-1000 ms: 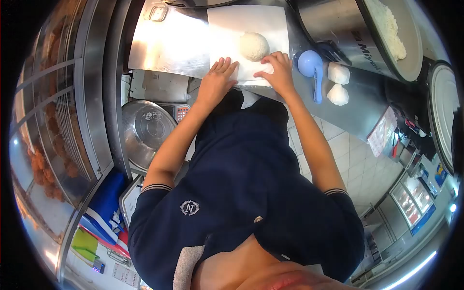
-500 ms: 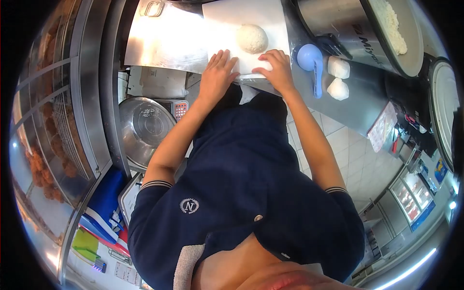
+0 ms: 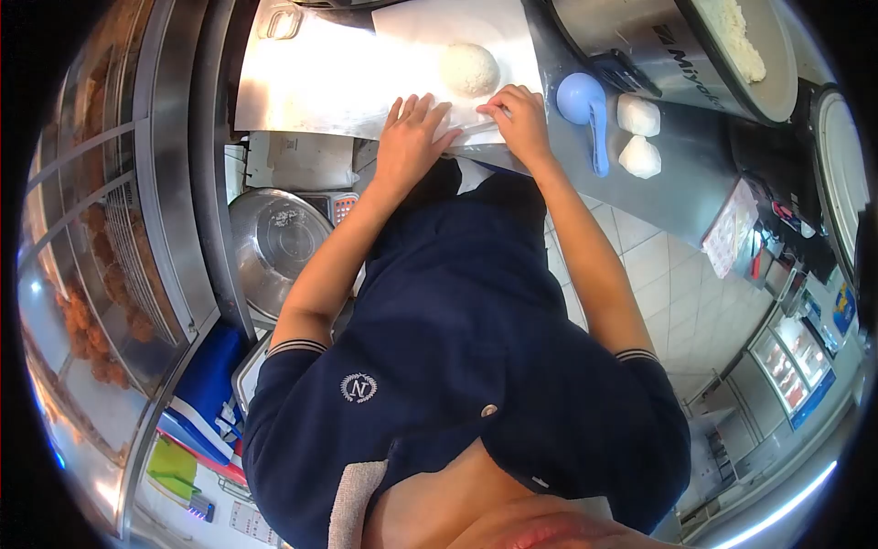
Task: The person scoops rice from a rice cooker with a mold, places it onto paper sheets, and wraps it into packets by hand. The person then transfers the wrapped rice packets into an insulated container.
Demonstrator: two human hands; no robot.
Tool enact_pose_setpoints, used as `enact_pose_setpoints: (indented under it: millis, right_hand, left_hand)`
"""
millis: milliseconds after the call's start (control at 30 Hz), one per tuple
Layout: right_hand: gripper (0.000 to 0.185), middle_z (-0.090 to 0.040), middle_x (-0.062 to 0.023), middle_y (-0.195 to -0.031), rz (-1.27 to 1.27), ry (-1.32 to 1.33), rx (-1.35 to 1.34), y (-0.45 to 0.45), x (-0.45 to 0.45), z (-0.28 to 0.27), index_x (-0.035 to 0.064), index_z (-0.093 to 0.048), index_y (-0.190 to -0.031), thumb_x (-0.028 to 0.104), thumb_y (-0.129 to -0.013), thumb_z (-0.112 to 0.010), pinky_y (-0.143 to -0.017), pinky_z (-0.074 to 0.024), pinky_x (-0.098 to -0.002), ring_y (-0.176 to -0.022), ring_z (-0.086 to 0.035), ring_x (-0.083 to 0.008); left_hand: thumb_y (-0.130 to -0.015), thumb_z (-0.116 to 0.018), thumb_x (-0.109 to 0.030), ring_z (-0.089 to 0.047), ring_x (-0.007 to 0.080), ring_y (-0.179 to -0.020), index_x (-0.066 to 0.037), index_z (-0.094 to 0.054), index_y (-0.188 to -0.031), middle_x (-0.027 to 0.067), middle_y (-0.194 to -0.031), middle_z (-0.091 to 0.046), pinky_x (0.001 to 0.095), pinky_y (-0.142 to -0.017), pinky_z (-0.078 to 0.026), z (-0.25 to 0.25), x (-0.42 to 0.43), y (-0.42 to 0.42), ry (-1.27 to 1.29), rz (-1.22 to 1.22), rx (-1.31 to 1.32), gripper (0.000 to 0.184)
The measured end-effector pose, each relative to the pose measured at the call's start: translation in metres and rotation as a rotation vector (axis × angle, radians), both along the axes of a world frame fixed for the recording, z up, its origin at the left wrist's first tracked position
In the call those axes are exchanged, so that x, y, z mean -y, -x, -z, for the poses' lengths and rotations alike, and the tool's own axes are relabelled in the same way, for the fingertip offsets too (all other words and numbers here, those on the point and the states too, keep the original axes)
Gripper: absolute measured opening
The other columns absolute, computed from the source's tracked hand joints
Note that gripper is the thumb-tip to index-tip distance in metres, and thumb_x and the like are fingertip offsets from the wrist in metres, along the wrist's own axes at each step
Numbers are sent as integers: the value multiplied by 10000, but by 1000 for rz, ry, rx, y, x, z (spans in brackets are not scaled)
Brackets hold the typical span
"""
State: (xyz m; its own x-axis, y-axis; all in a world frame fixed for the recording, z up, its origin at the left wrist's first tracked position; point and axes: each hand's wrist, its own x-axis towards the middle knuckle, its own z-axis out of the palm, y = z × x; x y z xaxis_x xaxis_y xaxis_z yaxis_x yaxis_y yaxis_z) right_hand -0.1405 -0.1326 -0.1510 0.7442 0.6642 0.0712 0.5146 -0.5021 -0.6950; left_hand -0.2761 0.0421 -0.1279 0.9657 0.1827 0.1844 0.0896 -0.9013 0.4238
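Observation:
A rounded mound of white rice (image 3: 469,70) sits on a sheet of white wrapping paper (image 3: 412,35) on the metal counter. My left hand (image 3: 409,142) lies with fingers spread over the paper's lower left part, below the mound. My right hand (image 3: 519,123) is closed just below and right of the mound, thumb and forefinger pinched together at the paper's near edge. A blue rice scoop (image 3: 579,99) and two white wrapped bundles (image 3: 638,116) lie to the right of that hand.
At the upper right a rice cooker (image 3: 631,41) stands open with rice inside. A metal bowl (image 3: 265,242) sits lower left, beside a calculator (image 3: 344,207). A glass display case (image 3: 101,274) with fried food lines the left side. A clear container (image 3: 279,22) is at the counter's far left.
My right hand's thumb and forefinger have come together at the paper's near edge, where they were apart before. My left hand remains spread on the paper. The view has shifted slightly.

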Motion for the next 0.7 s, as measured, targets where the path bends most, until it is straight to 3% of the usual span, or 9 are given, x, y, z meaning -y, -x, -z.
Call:
enact_pose_setpoints:
  millis: [167,333,400,500,533,600,633,700]
  right_hand:
    - [191,-677,-19,-828,7,-3,-1,4,3,-6,88,-748,-803,273,-850,-757,-839,-380,-387,-857,-604,-221]
    - [199,-681,-26,-863,37,12,13,6,6,-14,88,-747,-826,283,-860,-754,-857,-386,-394,-896,-607,-224]
    - [175,-681,-18,-933,-4,-128,208,7,9,-27,92,-743,-865,267,-875,-741,-865,-388,-398,-946,-606,-225]
    - [150,-671,-18,-989,-98,-55,255,-13,27,-15,92,-727,-934,236,-893,-725,-864,-393,-403,-975,-599,-233]
    - [150,-671,-18,-989,-87,-56,254,-20,27,-17,92,-727,-934,236,-893,-725,-864,-393,-403,-975,-599,-233]
    - [130,-664,-56,-987,86,-120,360,-33,28,-23,84,-706,-975,188,-897,-708,-836,-407,-412,-966,-598,-268]
    - [130,-664,-56,-987,95,-122,359,-26,27,-25,84,-706,-975,188,-897,-708,-836,-407,-412,-966,-598,-268]
    - [116,-655,-94,-979,409,-205,432,4,19,-31,72,-690,-975,147,-886,-690,-806,-419,-428,-962,-599,-301]
  left_hand:
    - [-899,-730,-264,-668,288,-1124,-113,-715,-1137,111,-1209,-711,510,-1043,-468,-8,5,-2,2,43,-35,283]
    - [-918,-705,-202,-709,287,-996,-94,-729,-1084,107,-1098,-745,503,-1028,-483,-6,1,-3,12,67,-8,199]
    - [-922,-699,-182,-719,295,-952,-86,-739,-1053,115,-1053,-755,502,-1021,-489,-4,-4,-6,56,66,3,167]
    - [-937,-699,-177,-743,261,-899,-61,-766,-1015,122,-987,-768,429,-966,-525,-1,-15,-11,185,60,30,154]
    - [-944,-702,-181,-742,221,-887,-54,-774,-1019,121,-975,-772,384,-927,-533,0,-17,-13,387,-52,-10,164]
    - [-959,-716,-230,-687,110,-842,-9,-775,-1053,99,-923,-777,270,-804,-525,2,-23,-19,659,-218,-45,247]
    - [-959,-716,-230,-687,110,-842,-9,-775,-1053,99,-923,-777,270,-804,-525,4,-25,-22,656,-210,-49,247]
    - [-940,-736,-211,-659,116,-785,41,-763,-1011,111,-882,-771,269,-766,-519,7,-28,-31,822,-411,-59,263]
